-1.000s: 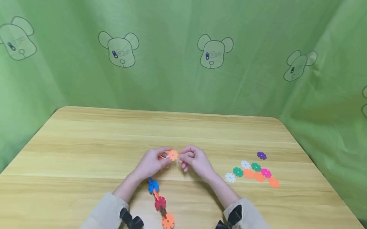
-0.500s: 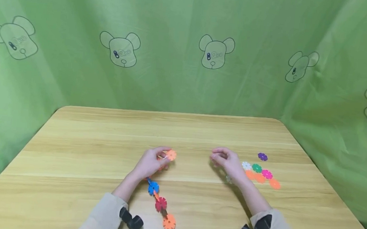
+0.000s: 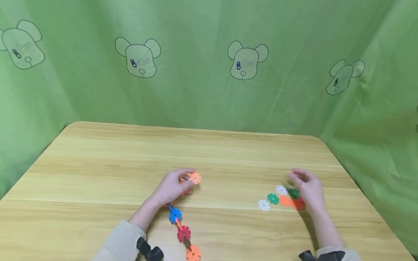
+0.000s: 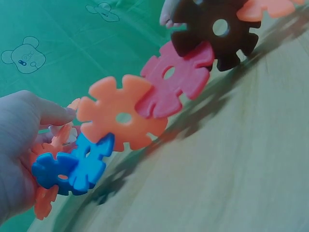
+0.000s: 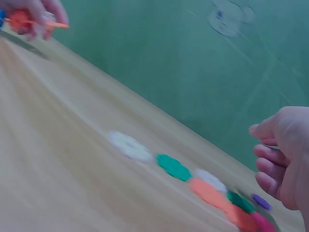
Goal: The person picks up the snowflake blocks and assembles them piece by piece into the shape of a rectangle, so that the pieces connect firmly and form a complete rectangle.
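My left hand (image 3: 173, 186) pinches the end of a chain of notched plastic interlocking discs, at an orange disc (image 3: 195, 177). From the hand the chain runs toward me past a blue disc (image 3: 175, 215) and a dark red disc (image 3: 184, 233) to an orange end disc (image 3: 193, 255). In the left wrist view a brown disc (image 4: 220, 28) joins the pink-red disc (image 4: 170, 79). My right hand (image 3: 309, 191) is over the loose discs at the right, its fingers loosely bent with nothing between them. It hides part of the group in the head view.
Loose discs lie on the wooden table (image 3: 93, 154): white discs (image 3: 263, 205), green discs (image 3: 273, 198), orange discs (image 3: 286, 201) and, in the right wrist view, a purple disc (image 5: 261, 201) and a pink disc (image 5: 263, 223). A green curtain (image 3: 196, 101) surrounds the table's far side and flanks.
My right hand has left the disc chain and moved right, to above the loose discs. The left hand keeps its hold on the chain in about the same place.
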`<state>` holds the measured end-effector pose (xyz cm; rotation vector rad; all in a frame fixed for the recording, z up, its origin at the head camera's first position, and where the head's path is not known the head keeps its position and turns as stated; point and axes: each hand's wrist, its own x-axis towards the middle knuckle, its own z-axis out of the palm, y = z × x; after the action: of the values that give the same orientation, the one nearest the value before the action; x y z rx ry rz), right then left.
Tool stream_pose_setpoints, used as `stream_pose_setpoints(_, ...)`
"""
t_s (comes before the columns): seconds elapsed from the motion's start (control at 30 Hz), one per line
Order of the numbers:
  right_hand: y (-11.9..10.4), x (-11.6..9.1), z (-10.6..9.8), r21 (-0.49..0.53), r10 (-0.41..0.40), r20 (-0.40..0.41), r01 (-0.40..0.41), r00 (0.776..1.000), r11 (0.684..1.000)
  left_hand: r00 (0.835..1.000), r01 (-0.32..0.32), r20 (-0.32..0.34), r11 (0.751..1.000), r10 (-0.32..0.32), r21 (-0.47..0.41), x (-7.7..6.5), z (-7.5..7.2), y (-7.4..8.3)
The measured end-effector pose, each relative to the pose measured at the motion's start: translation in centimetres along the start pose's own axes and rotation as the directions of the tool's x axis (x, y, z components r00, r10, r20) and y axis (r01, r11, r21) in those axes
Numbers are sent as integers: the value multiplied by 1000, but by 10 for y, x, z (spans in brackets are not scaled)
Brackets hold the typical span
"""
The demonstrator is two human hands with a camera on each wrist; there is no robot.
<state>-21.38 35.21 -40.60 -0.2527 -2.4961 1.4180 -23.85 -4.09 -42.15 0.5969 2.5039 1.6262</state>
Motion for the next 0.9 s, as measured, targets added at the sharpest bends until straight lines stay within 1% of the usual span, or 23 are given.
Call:
stream_pose_setpoints(0.13, 13, 9, -15, -6, 67, -47, -68, 997, 998, 1000, 5, -2, 1000, -5, -4, 0, 0, 0)
stream_pose_setpoints(0.23, 21, 16, -22, -32, 116, -51, -118, 992, 993, 1000, 11, -4, 1000, -11, -4, 0, 0, 0)
stream_pose_setpoints(0.33, 28, 21, -25, -86, 134, -44, -137, 990, 987, 1000, 8, -6, 1000, -8, -3, 0, -1, 0)
stream_pose_setpoints(0.53, 37, 27, -28, -226, 141, -13, -140, 990, 964, 1000, -1, -7, 1000, 1, -7, 1, -1, -1)
stream_pose_setpoints(0.67, 38, 32, -29, -307, 126, 30, -111, 992, 945, 1000, -7, 0, 1000, 7, -15, 1, -1, -1)
stream_pose_setpoints(0.9, 36, 37, -26, -391, 139, 57, -106, 989, 914, 1000, 6, 12, 1000, -5, -26, 1, -1, -1)
